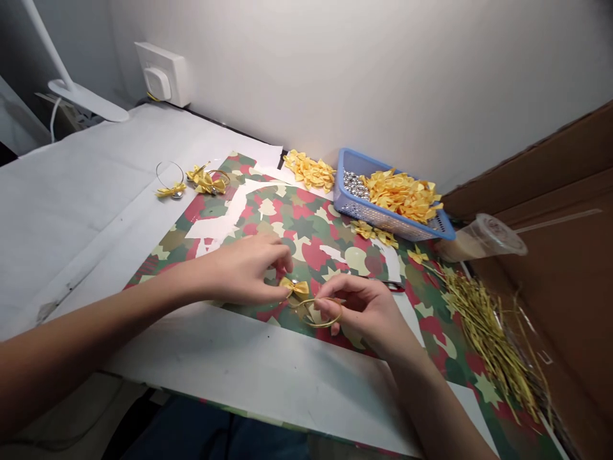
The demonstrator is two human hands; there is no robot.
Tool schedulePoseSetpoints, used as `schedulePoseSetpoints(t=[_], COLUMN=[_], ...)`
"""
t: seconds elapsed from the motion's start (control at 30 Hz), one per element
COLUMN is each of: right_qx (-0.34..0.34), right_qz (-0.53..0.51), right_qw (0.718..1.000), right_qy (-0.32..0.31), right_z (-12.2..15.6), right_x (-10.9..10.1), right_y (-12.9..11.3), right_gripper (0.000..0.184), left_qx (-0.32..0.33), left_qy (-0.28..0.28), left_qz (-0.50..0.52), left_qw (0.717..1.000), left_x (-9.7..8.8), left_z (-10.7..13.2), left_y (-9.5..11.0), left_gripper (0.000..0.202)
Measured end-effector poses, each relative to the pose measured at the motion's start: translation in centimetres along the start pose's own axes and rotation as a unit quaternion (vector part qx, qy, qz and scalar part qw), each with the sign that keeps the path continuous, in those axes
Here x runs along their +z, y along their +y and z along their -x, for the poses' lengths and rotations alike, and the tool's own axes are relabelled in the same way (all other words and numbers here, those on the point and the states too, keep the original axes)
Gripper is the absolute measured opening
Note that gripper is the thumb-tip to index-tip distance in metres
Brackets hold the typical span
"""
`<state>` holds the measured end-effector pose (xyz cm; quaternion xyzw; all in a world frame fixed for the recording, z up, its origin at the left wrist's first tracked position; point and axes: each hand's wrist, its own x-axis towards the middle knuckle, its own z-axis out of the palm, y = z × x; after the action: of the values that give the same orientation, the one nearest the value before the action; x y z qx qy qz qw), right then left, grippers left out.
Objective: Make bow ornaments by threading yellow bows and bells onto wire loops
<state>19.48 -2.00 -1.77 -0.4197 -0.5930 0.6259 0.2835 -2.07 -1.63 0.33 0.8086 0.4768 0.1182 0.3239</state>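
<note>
Between my hands is a small yellow ribbon bow with a loop of gold twine attached. My left hand is closed at the bow's left side, thumb and fingertips on its edge. My right hand pinches the twine loop between thumb and fingers, just above the patterned paper. A silvery spot shows at the top of the bow, too small to make out fully. Finished-looking bows with twine loops and bells lie at the upper left.
A blue basket holds yellow bows and silver bells; more bows lie beside it. A bundle of gold twine lies at right, near a tilted plastic cup and cardboard. A lamp base stands at far left.
</note>
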Motion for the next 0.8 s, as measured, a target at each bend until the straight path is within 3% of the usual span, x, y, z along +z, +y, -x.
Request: schedulePoseSetpoints(t=[0.33, 0.63, 0.8], right_qx=[0.018, -0.006, 0.013], right_qz=[-0.016, 0.028, -0.005], right_qw=[1.000, 0.999, 1.000], right_qy=[0.003, 0.047, 0.026], right_z=[-0.9, -1.0, -1.0], right_x=[0.8, 0.8, 0.8], right_y=[1.4, 1.6, 1.8], right_gripper=[0.025, 0.024, 0.021], left_qx=[0.021, -0.018, -0.017], left_qy=[-0.007, -0.007, 0.000], left_qz=[0.028, 0.104, 0.110], left_qw=[0.999, 0.994, 0.994], left_x=[1.3, 1.1, 1.3], left_z=[-0.3, -0.6, -0.6], left_y=[-0.5, -0.4, -0.4], left_gripper=[0.016, 0.007, 0.006])
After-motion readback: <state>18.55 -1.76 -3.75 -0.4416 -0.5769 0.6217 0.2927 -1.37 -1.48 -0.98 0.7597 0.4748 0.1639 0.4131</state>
